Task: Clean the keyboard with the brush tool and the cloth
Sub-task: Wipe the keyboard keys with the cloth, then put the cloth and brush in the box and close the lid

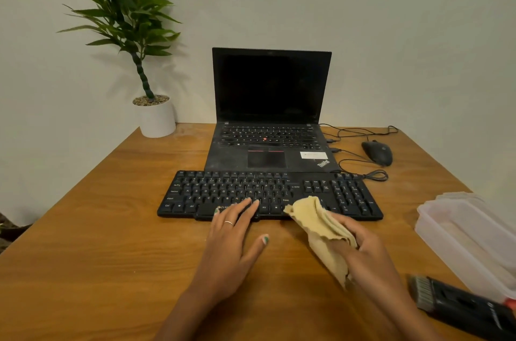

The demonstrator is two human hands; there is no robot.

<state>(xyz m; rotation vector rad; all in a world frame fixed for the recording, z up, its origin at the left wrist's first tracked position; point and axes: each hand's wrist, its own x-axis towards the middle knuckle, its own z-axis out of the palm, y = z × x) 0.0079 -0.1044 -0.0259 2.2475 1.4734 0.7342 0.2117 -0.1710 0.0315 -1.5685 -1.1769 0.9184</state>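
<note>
1. I am holding the soft, limp cloth (321, 225) bunched in my right hand (360, 245), fingers curled round it; its free end is draping onto the keyboard (268, 192).
2. My left hand (234, 232) is lying flat, fingertips (255, 202) resting on the near keys, bracing the light board.
3. The stiff brush tool (458, 304) is lying right of my right hand, best gripped by its body.

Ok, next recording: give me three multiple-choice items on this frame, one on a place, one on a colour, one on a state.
1. Where does the brush tool lie?
A. on the laptop
B. on the table near the right edge
C. in the plant pot

2. What colour is the cloth?
A. pale yellow
B. blue
C. red

3. What is the left hand doing?
A. gripping the mouse
B. lifting the container
C. resting with straight fingers on the keyboard

Key: 1 B, it lies beside the clear plastic container; 2 A, the cloth held by the right hand is pale yellow; 3 C, its fingertips touch the front keys.
</note>
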